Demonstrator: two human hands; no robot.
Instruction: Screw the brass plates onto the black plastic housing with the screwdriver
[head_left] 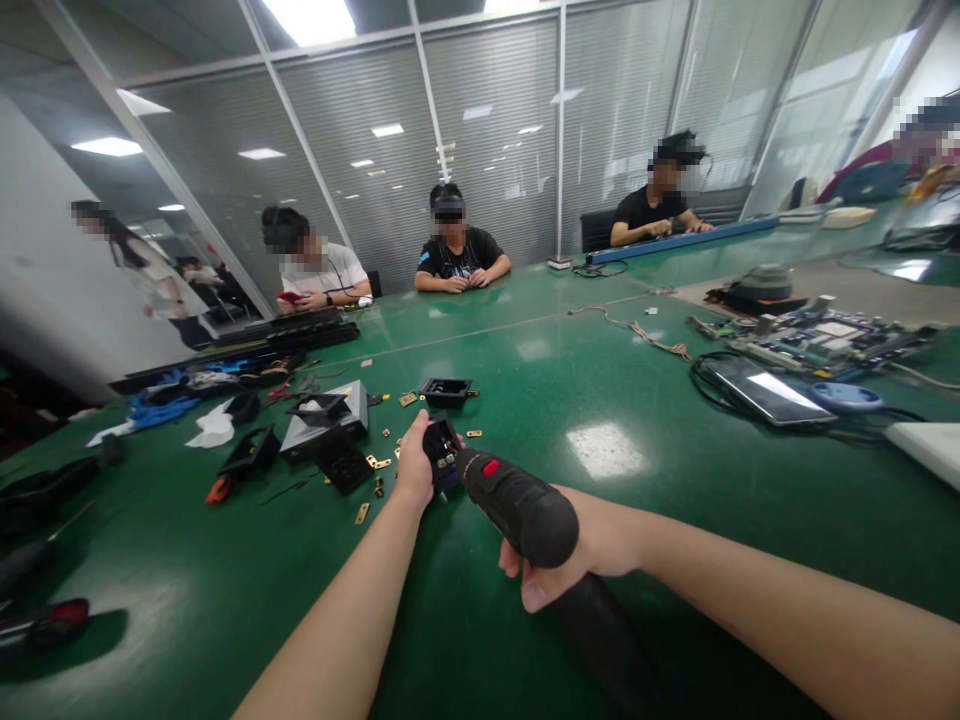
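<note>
My right hand (555, 560) is wrapped round the handle of a black cordless screwdriver (517, 505) with a red button on top. Its front end points at a small black plastic housing (441, 450) that my left hand (415, 455) grips by its left side. Metal parts show inside the housing; the tool's tip is hidden, so I cannot tell whether it touches them. Just beyond stands a second black housing (448, 392). Small brass plates (362, 513) and screws lie left of my left hand, beside a black housing lying tilted (343, 460).
A grey metal box (360, 410) with black parts on it stands at left. Another black housing (251, 452) and white tissue (211, 425) lie further left. On the right are a tablet-like device (769, 390) with cables and circuit boards (832, 335). Several people sit across the green table (510, 340).
</note>
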